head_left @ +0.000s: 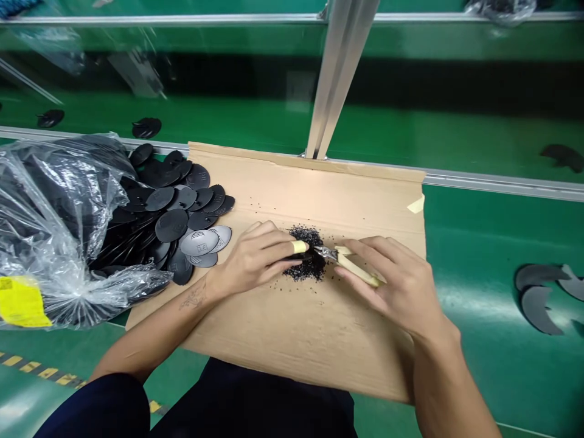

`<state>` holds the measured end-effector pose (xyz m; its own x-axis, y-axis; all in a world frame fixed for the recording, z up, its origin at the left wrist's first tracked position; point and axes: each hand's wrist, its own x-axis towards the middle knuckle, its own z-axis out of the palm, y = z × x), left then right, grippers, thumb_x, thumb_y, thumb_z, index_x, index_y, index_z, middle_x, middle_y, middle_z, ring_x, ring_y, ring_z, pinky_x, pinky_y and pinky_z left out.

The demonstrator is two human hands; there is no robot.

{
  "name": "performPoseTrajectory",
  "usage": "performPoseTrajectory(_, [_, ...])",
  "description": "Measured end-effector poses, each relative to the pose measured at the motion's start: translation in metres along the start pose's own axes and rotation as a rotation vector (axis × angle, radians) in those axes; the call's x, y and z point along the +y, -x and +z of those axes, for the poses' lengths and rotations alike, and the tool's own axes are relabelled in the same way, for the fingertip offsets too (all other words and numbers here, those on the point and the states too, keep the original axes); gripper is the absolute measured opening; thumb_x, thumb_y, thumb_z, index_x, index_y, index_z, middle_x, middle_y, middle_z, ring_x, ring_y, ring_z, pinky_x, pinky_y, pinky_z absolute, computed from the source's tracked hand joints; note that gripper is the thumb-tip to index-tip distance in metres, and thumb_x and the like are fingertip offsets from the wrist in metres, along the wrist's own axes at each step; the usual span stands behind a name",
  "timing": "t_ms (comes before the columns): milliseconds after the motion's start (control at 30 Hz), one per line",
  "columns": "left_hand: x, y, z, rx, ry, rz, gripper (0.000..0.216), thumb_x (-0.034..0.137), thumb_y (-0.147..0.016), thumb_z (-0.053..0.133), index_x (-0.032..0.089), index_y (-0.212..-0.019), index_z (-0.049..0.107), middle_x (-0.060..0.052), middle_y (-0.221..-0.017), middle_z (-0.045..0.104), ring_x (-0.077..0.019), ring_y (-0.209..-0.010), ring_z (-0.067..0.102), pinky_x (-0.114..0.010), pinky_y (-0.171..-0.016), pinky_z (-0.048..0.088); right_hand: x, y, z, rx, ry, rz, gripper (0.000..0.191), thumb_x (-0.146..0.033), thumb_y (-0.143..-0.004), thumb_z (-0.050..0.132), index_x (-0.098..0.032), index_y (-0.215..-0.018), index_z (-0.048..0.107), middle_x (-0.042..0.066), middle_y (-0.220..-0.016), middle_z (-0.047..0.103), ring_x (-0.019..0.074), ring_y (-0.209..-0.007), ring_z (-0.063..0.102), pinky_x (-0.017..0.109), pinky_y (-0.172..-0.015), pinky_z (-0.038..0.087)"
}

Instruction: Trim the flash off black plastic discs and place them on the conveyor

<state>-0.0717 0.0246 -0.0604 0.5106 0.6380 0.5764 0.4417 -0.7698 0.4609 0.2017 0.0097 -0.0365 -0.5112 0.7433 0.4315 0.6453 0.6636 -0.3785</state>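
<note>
Left hand, yours: pinched one black disc above the middle of the cardboard sheet. Right hand, yours: gripped pale-handled nippers, tips at the disc. Black bits: lay heaped beneath. Further discs: lay piled over the sheet's left edge, beside a clear plastic bag.

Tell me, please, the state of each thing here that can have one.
Thin black disc: held in left hand.
Cream-handled metal pliers: held in right hand; jaw opening unclear.
Loose black discs: piled, overlapping.
Clear plastic bag: crumpled, bulging.
Tiny black bits: heaped, some scattered.
Brown cardboard sheet: spread out, creased.
</note>
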Motion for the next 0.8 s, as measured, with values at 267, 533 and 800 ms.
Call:
performPoseTrajectory(267, [0.014, 0.001, 0.017, 0.126, 0.532, -0.346, 0.02, 0.03, -0.092, 0.073, 0.016, -0.103, 0.065, -0.007, -0.096, 0.077, -0.0151, -0.089, 0.075, -0.025, -0.078, 0.062, -0.021, 0.001, 0.029, 0.134, -0.566, 0.253, 0.018, -0.031, -0.101, 0.071, -0.021, -0.116, 0.068, 0.007, -0.105, 0.071, 0.0229, -0.09, 0.069, 0.032, -0.072, 0.058])
performPoseTrajectory(533, [0.005, 0.006, 0.011, -0.036, 0.068, -0.083, 0.022, 0.012, -0.097, 0.057, 0.018, -0.117, 0.066, -0.011, -0.106, 0.073, -0.0196, -0.096, 0.07, -0.034, -0.083, 0.06, -0.023, -0.001, 0.02, 0.135, -0.518, 0.029, 0.022, -0.015, -0.101, 0.065, -0.02, -0.122, 0.068, 0.011, -0.108, 0.07, 0.0247, -0.093, 0.07, 0.037, -0.077, 0.059])
performPoseTrajectory(800, [0.007, 0.004, 0.013, 0.008, 0.417, -0.266, 0.019, 0.018, -0.096, 0.063, 0.017, -0.114, 0.067, -0.008, -0.101, 0.073, -0.0158, -0.091, 0.07, -0.028, -0.08, 0.058, 0.006, 0.003, 0.016, 0.093, -0.157, 0.033, 0.031, -0.017, -0.102, 0.061, -0.021, -0.132, 0.064, 0.01, -0.101, 0.066, 0.0255, -0.089, 0.065, 0.038, -0.073, 0.054])
